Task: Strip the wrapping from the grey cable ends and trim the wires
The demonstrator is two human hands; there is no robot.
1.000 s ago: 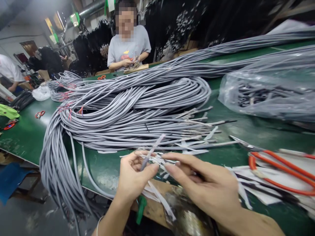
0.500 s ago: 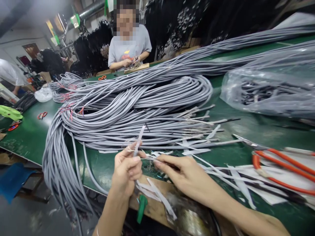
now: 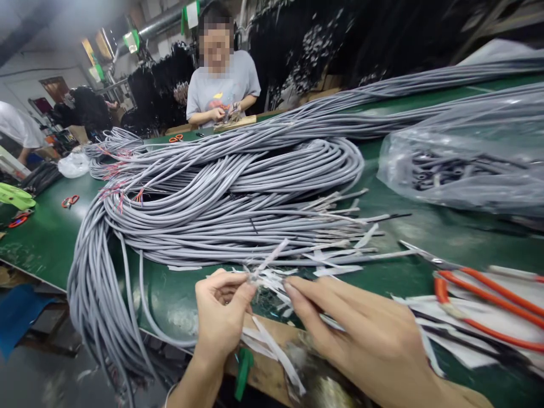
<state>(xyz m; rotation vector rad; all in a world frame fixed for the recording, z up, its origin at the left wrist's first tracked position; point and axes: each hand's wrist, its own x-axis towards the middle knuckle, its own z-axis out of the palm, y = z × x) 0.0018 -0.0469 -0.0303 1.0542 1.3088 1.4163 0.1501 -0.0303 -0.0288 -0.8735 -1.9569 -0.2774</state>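
Observation:
My left hand (image 3: pixel 223 314) is closed in a pinch on the stripped end of a grey cable (image 3: pixel 267 260), which sticks up and to the right from my fingertips. My right hand (image 3: pixel 361 334) lies just to the right with its fingers pinched together near loose white strips (image 3: pixel 272 345) at the table's near edge; what it holds, if anything, is hidden. Behind both hands a big bundle of grey cables (image 3: pixel 229 198) loops across the green table (image 3: pixel 42 238), its stripped ends (image 3: pixel 340 226) pointing right.
Red-handled scissors (image 3: pixel 480 306) lie at the right on white scraps. A clear plastic bag of cables (image 3: pixel 467 164) sits at the far right. A person in a grey shirt (image 3: pixel 223 85) works across the table. More red scissors (image 3: pixel 70 200) lie at the left.
My left hand has tilted the cable end from near upright over to the right. My right hand has drawn nearer and now fills more of the lower right.

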